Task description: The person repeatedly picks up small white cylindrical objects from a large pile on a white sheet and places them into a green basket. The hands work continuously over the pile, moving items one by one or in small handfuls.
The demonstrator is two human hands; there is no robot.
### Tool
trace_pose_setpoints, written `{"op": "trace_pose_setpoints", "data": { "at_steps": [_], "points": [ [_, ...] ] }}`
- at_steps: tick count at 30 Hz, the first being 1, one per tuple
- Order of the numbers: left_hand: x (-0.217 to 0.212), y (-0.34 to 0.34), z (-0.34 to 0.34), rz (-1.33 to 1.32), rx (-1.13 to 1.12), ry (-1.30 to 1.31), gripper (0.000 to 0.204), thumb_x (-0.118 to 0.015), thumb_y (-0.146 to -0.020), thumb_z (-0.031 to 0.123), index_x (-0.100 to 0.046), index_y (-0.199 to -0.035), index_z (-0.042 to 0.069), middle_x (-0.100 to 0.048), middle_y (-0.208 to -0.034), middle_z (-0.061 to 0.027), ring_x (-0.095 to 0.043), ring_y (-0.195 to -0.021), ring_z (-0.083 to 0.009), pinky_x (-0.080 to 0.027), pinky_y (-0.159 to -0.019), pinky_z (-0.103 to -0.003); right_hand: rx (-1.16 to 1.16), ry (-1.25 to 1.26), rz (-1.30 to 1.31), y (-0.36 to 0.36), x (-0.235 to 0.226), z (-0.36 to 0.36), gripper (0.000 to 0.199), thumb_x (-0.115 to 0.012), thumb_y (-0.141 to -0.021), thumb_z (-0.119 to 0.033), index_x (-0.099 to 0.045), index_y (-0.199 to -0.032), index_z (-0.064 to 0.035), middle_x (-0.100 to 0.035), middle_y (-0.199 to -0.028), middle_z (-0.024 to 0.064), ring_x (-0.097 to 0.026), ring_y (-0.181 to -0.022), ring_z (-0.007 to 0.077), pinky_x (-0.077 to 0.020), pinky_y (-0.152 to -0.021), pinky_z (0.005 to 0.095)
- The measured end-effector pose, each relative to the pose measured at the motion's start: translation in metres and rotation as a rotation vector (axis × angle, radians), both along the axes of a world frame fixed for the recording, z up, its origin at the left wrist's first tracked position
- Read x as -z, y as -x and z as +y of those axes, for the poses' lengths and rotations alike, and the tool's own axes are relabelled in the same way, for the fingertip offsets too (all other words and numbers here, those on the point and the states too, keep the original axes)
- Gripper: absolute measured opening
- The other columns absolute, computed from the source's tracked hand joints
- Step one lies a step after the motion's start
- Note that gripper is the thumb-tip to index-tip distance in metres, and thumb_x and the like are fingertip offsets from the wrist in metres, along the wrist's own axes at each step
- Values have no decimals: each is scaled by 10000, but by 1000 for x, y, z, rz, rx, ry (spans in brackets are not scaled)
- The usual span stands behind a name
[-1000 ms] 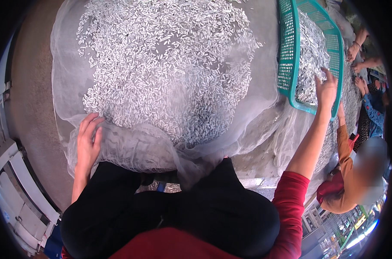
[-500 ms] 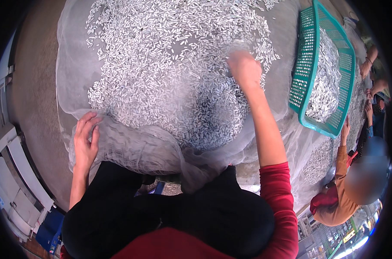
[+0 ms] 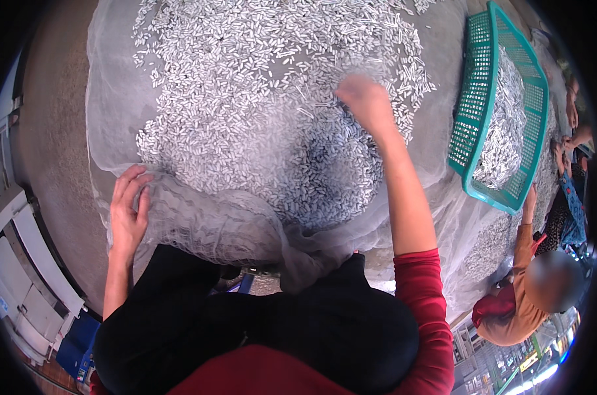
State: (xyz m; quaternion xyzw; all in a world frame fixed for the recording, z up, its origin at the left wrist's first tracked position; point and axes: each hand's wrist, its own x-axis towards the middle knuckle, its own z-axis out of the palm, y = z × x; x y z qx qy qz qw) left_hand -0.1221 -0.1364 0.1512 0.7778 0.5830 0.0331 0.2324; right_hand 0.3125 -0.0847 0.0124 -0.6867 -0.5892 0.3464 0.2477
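Observation:
A broad layer of small silvery rod-shaped pieces lies on a pale sheer mesh cloth. My right hand is over the right side of this layer, its fingers bent down toward the pieces. Motion smears the fingertips, so I cannot make out whether they pinch anything. A darker, bluish patch of the pieces lies just below and left of my right wrist. On the bunched near edge of the cloth, at the left, rests my left hand, its fingers loosely spread and holding nothing.
A green plastic basket with more silvery pieces stands tilted at the right. Beyond it a co-worker in a brown sleeve reaches toward the table, and other people's hands show at the far right. White panels stand at the left.
My right hand has shifted slightly left over the pieces. My left hand stays on the cloth. The basket sits a little further right in the picture as the view shifts.

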Motion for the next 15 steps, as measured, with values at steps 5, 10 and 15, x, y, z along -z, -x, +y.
{"op": "trace_pose_setpoints", "data": {
  "at_steps": [5,10,15],
  "points": [
    [-6,10,-7,29,-39,9,231,-550,-828,-43,-645,-1029,20,-584,-1179,-131,-541,-1139,-319,-435,-957,-391,203,239,307,-16,-14,-6,201,-722,-805,-195,-683,-901,-23,-635,-682,28,-568,-647,65,-440,-578,231],
    [-11,18,-16,42,-96,20,232,-556,-825,-45,-645,-1028,22,-583,-1177,-133,-542,-1135,-318,-435,-957,-394,143,113,122,-3,-8,-8,201,-742,-774,-200,-698,-881,-35,-640,-671,57,-584,-599,120,-480,-585,278],
    [-10,18,-19,55,-72,27,217,-556,-829,-43,-640,-1019,20,-583,-1177,-133,-545,-1131,-316,-438,-955,-388,149,-78,-247,16,3,-6,198,-745,-762,-261,-701,-804,-72,-660,-703,124,-646,-642,256,-509,-606,327]
  ]
}}
